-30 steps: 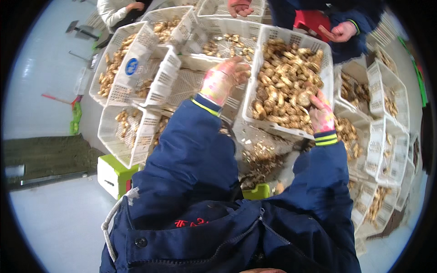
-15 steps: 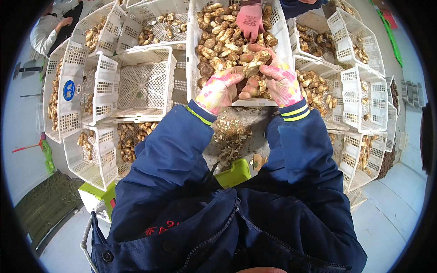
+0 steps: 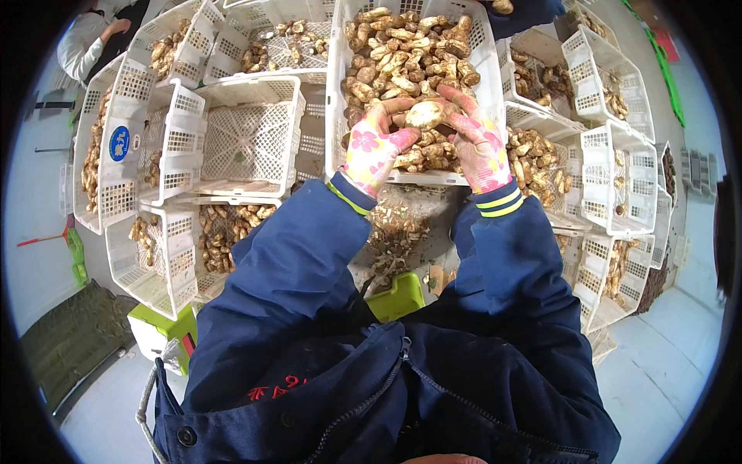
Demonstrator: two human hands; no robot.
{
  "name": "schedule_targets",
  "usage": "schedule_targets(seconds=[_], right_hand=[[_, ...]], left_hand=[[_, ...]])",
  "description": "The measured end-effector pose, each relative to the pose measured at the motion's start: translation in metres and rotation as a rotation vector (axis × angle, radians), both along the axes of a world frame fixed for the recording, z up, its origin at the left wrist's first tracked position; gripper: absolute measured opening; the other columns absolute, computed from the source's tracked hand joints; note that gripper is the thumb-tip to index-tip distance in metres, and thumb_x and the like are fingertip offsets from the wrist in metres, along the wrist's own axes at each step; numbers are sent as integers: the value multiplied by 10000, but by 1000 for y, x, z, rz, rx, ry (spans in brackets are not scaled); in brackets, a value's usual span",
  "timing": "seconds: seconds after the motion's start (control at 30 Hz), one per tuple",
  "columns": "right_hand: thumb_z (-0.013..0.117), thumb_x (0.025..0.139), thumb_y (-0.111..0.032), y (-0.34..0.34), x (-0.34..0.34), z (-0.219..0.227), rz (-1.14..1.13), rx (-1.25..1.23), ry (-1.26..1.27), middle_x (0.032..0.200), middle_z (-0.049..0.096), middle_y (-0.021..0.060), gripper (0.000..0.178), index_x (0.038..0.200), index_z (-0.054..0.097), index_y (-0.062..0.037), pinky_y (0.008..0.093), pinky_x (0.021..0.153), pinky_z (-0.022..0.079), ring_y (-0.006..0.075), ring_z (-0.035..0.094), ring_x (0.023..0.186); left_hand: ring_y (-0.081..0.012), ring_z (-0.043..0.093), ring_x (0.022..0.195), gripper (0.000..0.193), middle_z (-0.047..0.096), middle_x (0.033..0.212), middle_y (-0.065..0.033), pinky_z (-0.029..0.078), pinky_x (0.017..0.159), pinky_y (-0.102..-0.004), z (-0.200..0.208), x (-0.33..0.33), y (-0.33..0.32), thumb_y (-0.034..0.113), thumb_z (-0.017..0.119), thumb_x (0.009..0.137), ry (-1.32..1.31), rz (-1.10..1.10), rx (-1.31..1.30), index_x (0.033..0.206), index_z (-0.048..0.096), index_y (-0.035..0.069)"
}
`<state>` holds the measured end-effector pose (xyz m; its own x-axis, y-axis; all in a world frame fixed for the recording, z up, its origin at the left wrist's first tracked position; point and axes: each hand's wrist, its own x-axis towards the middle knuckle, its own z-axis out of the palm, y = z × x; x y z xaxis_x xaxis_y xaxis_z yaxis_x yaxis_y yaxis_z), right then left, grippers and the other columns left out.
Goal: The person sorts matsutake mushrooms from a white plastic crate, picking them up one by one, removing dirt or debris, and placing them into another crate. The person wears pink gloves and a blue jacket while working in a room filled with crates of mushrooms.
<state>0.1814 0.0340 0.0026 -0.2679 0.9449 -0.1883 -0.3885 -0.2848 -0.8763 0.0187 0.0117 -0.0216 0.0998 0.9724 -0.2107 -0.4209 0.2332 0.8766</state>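
A pale brown-skinned mushroom (image 3: 425, 115) is held crosswise over the heap of mushrooms (image 3: 402, 58) in the big white plastic crate (image 3: 335, 100). My left hand (image 3: 372, 148), in a pink and yellow flowered glove, has its thumb and fingers closed at the mushroom's left end. On the other end my right hand (image 3: 481, 148), gloved alike, grips with fingers and thumb. Both hands are over the crate's near end, with several more mushrooms below them.
Stacked white crates stand left and right, many holding mushrooms. A nearly bare crate (image 3: 246, 139) is left of mine. Peelings (image 3: 396, 232) and a green container (image 3: 398, 300) lie below. A co-worker's dark sleeve (image 3: 522, 17) shows at the far side; another person (image 3: 89, 42) is far left.
The co-worker's pink-gloved hand has left the crate. The mushroom between my hands has turned, its pale rounded surface now facing up. My view has shifted slightly.
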Motion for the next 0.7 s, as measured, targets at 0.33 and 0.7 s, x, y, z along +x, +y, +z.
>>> schedule_targets(seconds=[0.33, 0.7], right_hand=[[512, 864, -78, 5, 15, 0, 50, 298, -314, 1113, 572, 103, 427, 1275, 455, 20, 245, 904, 401, 140, 539, 1012], [532, 921, -306, 6, 9, -25, 87, -127, -165, 1104, 557, 49, 409, 1239, 508, -50, 318, 799, 480, 148, 570, 926]], left_hand=[[-150, 626, 771, 333, 654, 896, -88, 499, 721, -274, 1, -3, -3, 172, 547, 895, 27, -160, -108, 1163, 517, -24], [-92, 587, 752, 206, 643, 840, -53, 475, 666, -241, 0, -2, -4, 59, 658, 808, 556, 6, 209, 1001, 626, -4]])
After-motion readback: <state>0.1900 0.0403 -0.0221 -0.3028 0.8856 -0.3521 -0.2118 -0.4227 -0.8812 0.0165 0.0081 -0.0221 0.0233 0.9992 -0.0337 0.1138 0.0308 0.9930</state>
